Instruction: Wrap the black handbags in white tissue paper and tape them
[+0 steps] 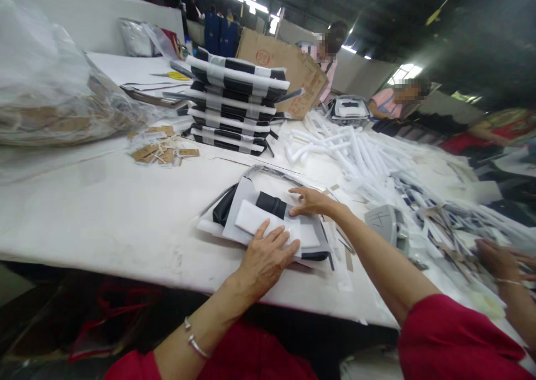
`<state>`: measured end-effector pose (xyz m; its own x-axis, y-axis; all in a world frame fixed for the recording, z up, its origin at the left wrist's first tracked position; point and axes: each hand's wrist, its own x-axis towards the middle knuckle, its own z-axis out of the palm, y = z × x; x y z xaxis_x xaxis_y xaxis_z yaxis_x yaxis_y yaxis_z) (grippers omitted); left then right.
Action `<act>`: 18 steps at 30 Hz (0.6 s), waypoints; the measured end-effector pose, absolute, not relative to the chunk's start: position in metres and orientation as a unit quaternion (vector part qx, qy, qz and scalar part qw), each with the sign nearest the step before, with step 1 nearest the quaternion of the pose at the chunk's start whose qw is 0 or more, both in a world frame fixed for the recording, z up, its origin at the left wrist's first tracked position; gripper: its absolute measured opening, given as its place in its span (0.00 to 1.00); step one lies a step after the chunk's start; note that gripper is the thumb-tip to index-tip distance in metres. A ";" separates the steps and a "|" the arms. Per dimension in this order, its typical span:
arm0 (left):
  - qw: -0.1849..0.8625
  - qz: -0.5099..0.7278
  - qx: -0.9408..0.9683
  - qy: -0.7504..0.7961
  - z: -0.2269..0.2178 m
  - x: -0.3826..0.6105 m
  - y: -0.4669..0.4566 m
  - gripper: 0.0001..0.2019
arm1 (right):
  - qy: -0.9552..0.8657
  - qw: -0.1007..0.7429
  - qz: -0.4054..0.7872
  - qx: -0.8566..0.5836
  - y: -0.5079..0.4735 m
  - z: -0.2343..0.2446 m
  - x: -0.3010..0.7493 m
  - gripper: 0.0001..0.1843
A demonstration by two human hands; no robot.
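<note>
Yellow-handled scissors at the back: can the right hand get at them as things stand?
Probably not directly: the stack of black-and-white bundles stands between the right hand and the yellow-handled scissors, so it would likely have to go over or around.

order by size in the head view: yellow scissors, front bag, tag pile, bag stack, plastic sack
1. Plastic sack, partly out of frame
2. Front bag and bag stack: too alike to rank, the front bag being nearer
3. Tag pile
4. Yellow scissors
</note>
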<state>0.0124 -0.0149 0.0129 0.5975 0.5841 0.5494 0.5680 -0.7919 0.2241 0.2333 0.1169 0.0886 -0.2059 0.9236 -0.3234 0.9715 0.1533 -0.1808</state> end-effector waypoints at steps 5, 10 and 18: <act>0.017 0.306 0.896 0.320 0.017 0.012 -0.016 0.13 | 0.772 -0.041 -0.115 0.624 0.078 0.098 0.221 0.32; 0.022 0.293 0.898 0.327 0.019 0.012 -0.017 0.11 | 0.856 -0.063 -0.079 0.508 0.006 0.064 0.213 0.27; 0.091 0.277 0.901 0.320 0.020 0.009 -0.015 0.13 | 0.838 -0.108 -0.002 0.534 -0.014 0.043 0.208 0.28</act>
